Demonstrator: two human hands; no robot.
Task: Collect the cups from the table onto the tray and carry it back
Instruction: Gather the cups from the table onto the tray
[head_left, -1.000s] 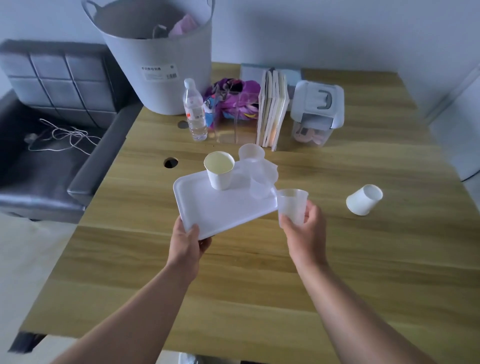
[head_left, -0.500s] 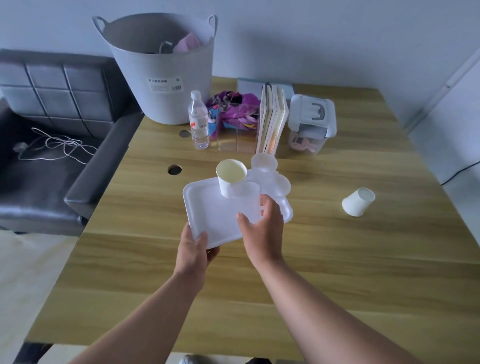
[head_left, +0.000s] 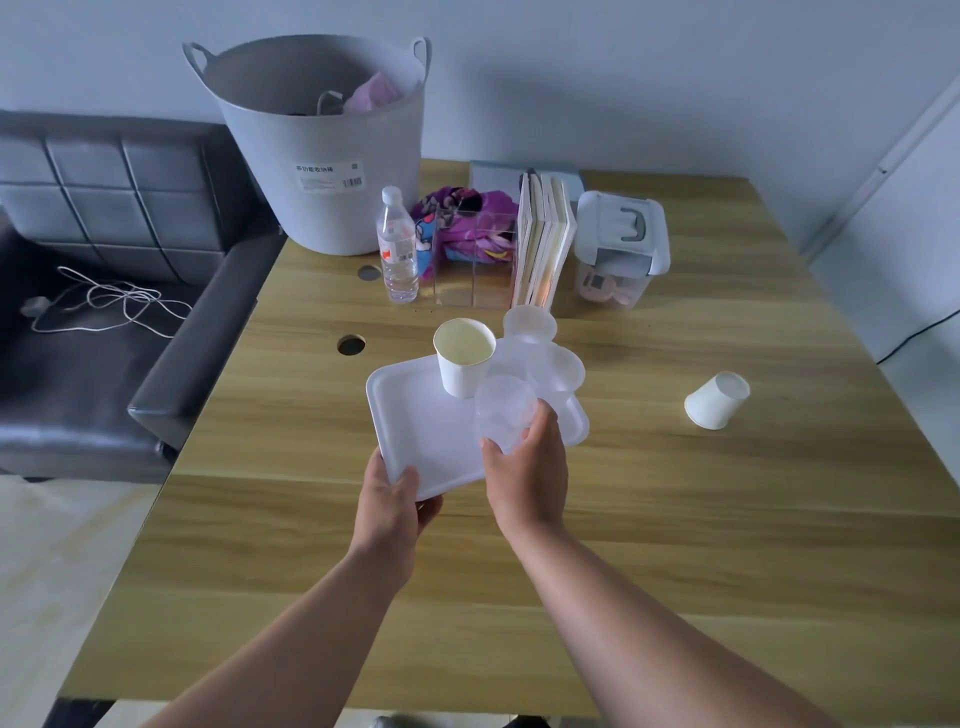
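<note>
Surface: wooden table (head_left: 649, 519), pale plank grain, grey wall behind, dark sofa (head_left: 104, 291) at 9 o'clock.
Held cup: clear plastic cup (head_left: 503, 413) upright, mouth up, over the near-right part of the tray; can't tell if its base is down yet.
Right hand (head_left: 527, 470): fingers wrapped round that cup from the 5 o'clock side, closed on it.
Tray (head_left: 415, 436): white rectangular plastic, long axis running roughly 7 to 1 o'clock, lifted off the table and looks slightly tilted.
Left hand (head_left: 392, 501): pinching the tray's near corner at 6 o'clock, thumb on top, fingers under.
Already on tray: white paper cup (head_left: 464, 358) upright at 12 o'clock; two more clear cups (head_left: 543, 353) crowded at 1 o'clock, touching each other.
Still to collect: fallen paper cup (head_left: 717, 401) on its side at 3 o'clock of the tray, well apart, mouth pointing up-right toward 1 o'clock.
Step advice: set the cup flat on bare tray, just beside the others, not leaning on them; level the tray first, since a one-corner grip tips easily. Let go only once it stands.
Outer clutter: water bottle (head_left: 397, 247), books (head_left: 543, 244), lidded box (head_left: 621, 247), grey laundry tub (head_left: 324, 145), all at 11 to 1 o'clock, clear of the work.
</note>
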